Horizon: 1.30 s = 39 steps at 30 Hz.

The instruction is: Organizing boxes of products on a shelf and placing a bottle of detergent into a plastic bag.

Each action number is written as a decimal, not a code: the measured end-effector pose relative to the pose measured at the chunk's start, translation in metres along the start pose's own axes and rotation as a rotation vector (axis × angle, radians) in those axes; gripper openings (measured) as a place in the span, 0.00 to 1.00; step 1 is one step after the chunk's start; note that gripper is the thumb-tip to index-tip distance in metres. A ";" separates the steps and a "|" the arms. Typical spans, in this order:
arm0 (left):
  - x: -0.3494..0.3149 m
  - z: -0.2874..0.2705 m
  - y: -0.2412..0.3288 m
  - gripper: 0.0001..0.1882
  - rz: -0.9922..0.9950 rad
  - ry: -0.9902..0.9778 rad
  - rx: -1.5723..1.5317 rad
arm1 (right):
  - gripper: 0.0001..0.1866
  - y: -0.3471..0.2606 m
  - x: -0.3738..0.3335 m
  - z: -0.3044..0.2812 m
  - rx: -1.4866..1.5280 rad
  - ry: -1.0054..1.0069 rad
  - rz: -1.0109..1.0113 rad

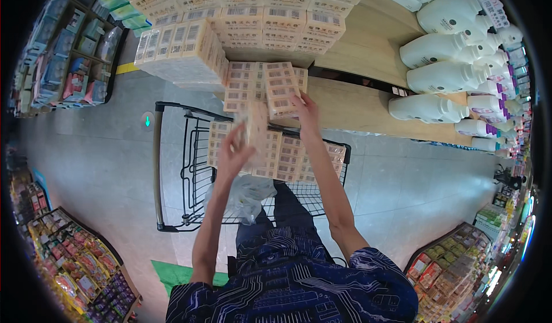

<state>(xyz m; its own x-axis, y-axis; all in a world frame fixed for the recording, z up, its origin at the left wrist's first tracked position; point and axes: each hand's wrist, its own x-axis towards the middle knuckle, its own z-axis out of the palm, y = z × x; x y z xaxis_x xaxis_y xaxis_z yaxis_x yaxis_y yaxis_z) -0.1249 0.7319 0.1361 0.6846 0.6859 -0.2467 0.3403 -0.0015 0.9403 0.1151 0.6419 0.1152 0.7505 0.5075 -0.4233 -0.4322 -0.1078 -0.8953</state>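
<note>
My left hand (233, 153) is closed on the edge of a cream soap pack (254, 128), tilted on end over a shopping cart (195, 167); motion blurs both. To its right, my right hand (307, 115) grips the right side of another soap pack (282, 90), its fingers partly hidden at the edge. That pack lies slightly turned on a low layer of like packs (238, 86) at the front of the display. Inside the cart, below both hands, several more soap packs (290, 156) lie in rows.
Tall stacks of soap packs (184, 52) rise ahead and to the left. At right, wooden shelves (368, 101) hold large white bottles (440, 77). A clear plastic bag (244, 199) hangs in the cart's near side. Stocked shelves (75, 254) stand at lower left and lower right.
</note>
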 end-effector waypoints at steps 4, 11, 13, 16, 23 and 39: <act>0.072 0.013 0.031 0.39 0.163 0.278 0.626 | 0.36 0.031 0.008 0.036 -0.134 0.006 -0.054; 0.075 0.029 -0.013 0.35 0.414 0.356 0.858 | 0.41 0.061 -0.014 0.038 -0.837 0.179 -0.570; 0.069 0.030 -0.010 0.36 0.404 0.300 0.825 | 0.42 0.061 -0.022 0.035 -0.671 0.133 -0.489; 0.070 0.022 -0.017 0.39 0.621 0.270 0.845 | 0.41 0.057 -0.022 0.038 -0.486 0.086 -0.444; 0.132 -0.007 -0.035 0.35 0.719 0.193 0.949 | 0.41 0.054 -0.002 0.045 -0.482 -0.091 -0.410; -0.012 -0.026 -0.109 0.30 0.239 0.341 0.770 | 0.38 0.132 -0.128 -0.178 -0.872 0.593 -0.270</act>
<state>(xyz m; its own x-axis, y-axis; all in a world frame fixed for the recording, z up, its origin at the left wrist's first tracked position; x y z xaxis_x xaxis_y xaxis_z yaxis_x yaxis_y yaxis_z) -0.1870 0.7422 0.0422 0.6052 0.7844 0.1359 0.6373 -0.5797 0.5078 0.0514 0.4103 0.0268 0.9905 0.1372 0.0124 0.1112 -0.7430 -0.6600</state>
